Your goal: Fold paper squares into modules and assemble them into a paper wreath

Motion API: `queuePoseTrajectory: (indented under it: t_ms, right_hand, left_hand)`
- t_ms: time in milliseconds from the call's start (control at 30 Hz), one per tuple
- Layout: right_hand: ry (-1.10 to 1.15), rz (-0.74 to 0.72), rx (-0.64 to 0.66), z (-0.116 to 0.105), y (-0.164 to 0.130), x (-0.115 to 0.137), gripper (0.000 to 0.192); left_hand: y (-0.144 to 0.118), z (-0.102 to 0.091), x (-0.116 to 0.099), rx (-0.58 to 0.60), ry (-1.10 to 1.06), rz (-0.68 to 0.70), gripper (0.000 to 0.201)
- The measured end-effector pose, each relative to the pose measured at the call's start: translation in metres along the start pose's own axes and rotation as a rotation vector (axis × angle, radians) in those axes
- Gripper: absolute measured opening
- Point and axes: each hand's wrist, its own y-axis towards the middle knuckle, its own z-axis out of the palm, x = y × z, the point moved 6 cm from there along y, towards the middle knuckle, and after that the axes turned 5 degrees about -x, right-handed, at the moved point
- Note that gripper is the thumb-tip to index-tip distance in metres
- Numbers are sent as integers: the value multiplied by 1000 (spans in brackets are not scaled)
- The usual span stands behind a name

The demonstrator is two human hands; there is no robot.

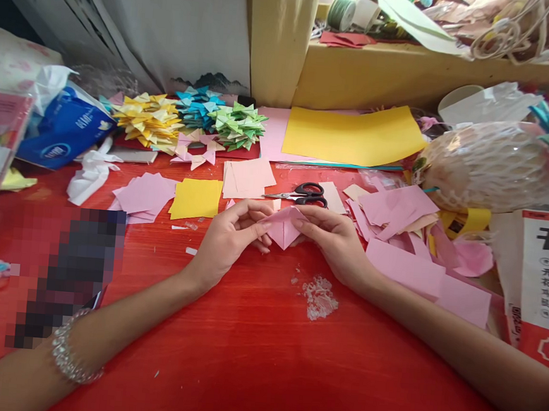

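A small piece of pink folded paper (284, 229) is held between both hands over the red table, its point turned toward me. My left hand (240, 229) pinches its left side with the thumb on top. On the right edge, my right hand (325, 233) grips with thumb and fingers. Just behind the hands lie black-handled scissors (304, 195), blades to the left. Pale pink paper squares (248, 178) sit behind them. Yellow squares (196, 199) and a stack of pink squares (147, 194) lie left of my left hand.
Clear scraps (319, 298) lie on the red table (243, 355) before me. Pink offcuts (397, 215) pile up at right. Folded paper stars (150, 120), a yellow sheet (351, 135) and a blue tissue pack (66, 126) stand behind. A pixelated dark object (74, 272) lies by my left forearm.
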Motion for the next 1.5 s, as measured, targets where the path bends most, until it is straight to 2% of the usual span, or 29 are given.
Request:
queuePoseTrajectory:
  t_ms: [133, 367, 433, 533, 667, 800, 900, 1067, 1200, 1267, 1400, 1500]
  right_hand:
    - [-81, -67, 23, -1, -1, 4, 30]
    - [-266, -226, 60, 2, -5, 13, 35]
    - [-340, -284, 50, 3, -6, 16, 34]
    - [-425, -326, 45, 6, -8, 20, 32]
    - [-373, -210, 99, 8, -7, 17, 22]
    - [-252, -128, 125, 7, -5, 14, 17]
    - [-311, -185, 142, 8, -5, 15, 19]
    - [-447, -305, 90, 9, -8, 20, 29]
    - [-445, -276, 182, 15, -11, 22, 29]
    - [-412, -254, 182, 16, -11, 22, 24]
    - [-173, -97, 145, 14, -7, 11, 15]
    - [-11, -20, 118, 12, -5, 4, 27]
  left_hand:
    - [1, -1, -1, -3, -34, 18, 4]
    - [0, -6, -4, -64, -52, 63, 13]
    - [-2, -5, -5, -73, -13, 69, 18]
    - [-6, -2, -7, -53, 154, 98, 26]
    - [-9, 1, -10, -56, 351, 184, 40]
    - [-10, 3, -11, -38, 459, 242, 37]
    - [-12, 5, -12, -14, 482, 242, 41]
    - [-12, 11, -7, 85, 390, 183, 62]
    - [-11, 7, -9, 47, 378, 238, 56]
    - [-11, 6, -13, 36, 433, 286, 54]
    - [-13, 8, -19, 81, 521, 352, 48]
    - [-13, 10, -19, 112, 528, 362, 38]
